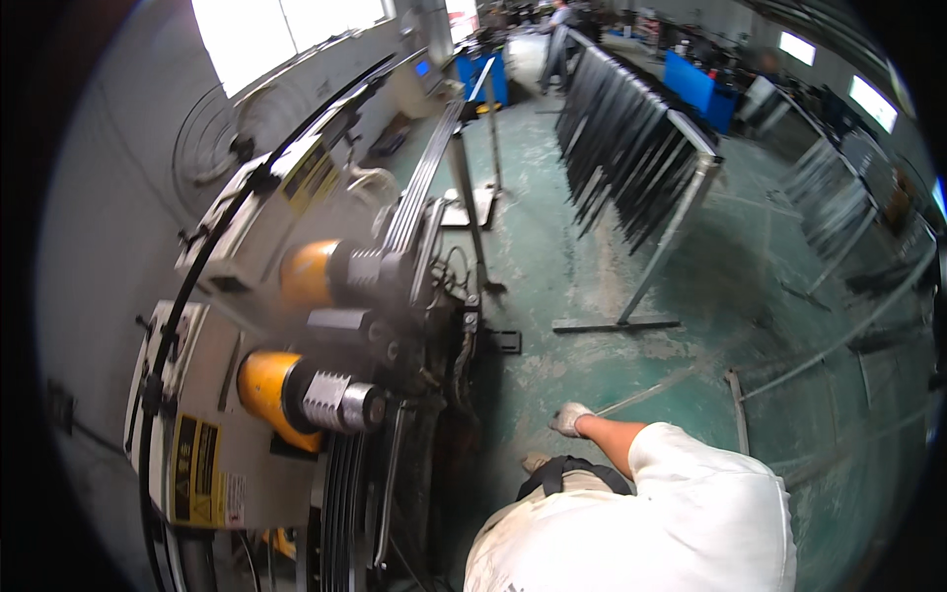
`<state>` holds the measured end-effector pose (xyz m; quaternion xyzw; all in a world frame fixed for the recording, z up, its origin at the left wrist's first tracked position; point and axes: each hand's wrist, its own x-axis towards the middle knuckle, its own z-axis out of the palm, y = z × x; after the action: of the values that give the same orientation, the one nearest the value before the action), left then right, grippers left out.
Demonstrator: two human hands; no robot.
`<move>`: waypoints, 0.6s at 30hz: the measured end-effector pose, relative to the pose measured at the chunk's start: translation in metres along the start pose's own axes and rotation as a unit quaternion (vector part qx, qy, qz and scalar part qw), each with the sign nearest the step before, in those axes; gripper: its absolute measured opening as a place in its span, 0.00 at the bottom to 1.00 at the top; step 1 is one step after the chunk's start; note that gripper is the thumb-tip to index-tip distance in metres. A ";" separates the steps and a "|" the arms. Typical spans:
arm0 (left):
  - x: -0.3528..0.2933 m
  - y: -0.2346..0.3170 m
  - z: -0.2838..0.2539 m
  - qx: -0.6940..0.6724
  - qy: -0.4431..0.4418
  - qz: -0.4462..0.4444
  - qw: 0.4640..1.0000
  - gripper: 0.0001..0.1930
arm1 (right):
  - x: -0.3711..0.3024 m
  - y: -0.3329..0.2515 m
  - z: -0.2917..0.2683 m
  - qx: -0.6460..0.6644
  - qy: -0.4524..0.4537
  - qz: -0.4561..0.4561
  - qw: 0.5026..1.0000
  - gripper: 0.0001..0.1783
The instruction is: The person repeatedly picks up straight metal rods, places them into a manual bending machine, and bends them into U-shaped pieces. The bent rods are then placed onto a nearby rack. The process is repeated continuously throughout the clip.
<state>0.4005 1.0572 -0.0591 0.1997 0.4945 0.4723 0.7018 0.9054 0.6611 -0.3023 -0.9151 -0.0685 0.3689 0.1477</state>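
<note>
My right arm reaches forward from a white short sleeve. On my right hand is an off-white glove, held low over the green floor in front of my waist. Its fingers are small and blurred, so their closure is unclear. A thin pale line or rod runs from beside the glove toward the right; whether the hand touches it, I cannot tell. My left hand does not show. To my left stands a machine with two orange-and-metal heads. Long dark bars lie beside its nearer head.
A metal rack hung with many dark bars stands ahead on the floor. Long pale bars extend beyond the machine on a stand. Blue cabinets and a person are farther back. Blurred metal frames stand at right.
</note>
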 end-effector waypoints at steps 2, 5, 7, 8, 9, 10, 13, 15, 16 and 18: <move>-0.037 0.006 0.052 0.029 0.073 0.041 0.996 0.25 | 0.008 -0.027 -0.020 0.036 0.034 -0.052 0.997 0.29; -0.034 0.001 0.040 0.186 0.131 0.227 0.947 0.25 | 0.005 -0.065 -0.054 0.070 0.032 -0.088 0.993 0.28; -0.029 0.002 0.013 0.505 0.092 0.460 0.725 0.27 | -0.004 -0.086 -0.078 0.107 0.062 -0.132 0.984 0.28; -0.028 0.014 0.006 0.403 0.092 0.448 0.793 0.26 | -0.005 -0.096 -0.083 0.125 0.072 -0.141 0.979 0.28; -0.029 0.029 0.009 0.293 0.086 0.430 0.850 0.25 | -0.006 -0.105 -0.092 0.143 0.085 -0.148 0.975 0.28; -0.034 0.045 0.014 0.178 0.077 0.407 0.893 0.25 | -0.009 -0.117 -0.103 0.163 0.099 -0.154 0.969 0.28; -0.088 0.114 0.087 -0.104 0.011 0.359 0.928 0.20 | -0.042 -0.167 -0.149 0.223 0.131 -0.199 0.945 0.27; -0.119 0.151 0.137 -0.164 -0.065 0.338 0.925 0.19 | -0.046 -0.196 -0.163 0.288 0.168 -0.245 0.911 0.25; -0.127 0.163 0.154 -0.154 -0.095 0.351 0.919 0.19 | -0.045 -0.211 -0.169 0.333 0.187 -0.267 0.885 0.24; -0.135 0.180 0.182 -0.086 -0.126 0.410 0.899 0.20 | -0.076 -0.256 -0.199 0.384 0.182 -0.274 0.862 0.21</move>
<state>0.4689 1.0608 0.2220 0.3816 0.2333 0.7300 0.5168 0.9845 0.8414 -0.0342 -0.7809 -0.1414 0.1373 0.5927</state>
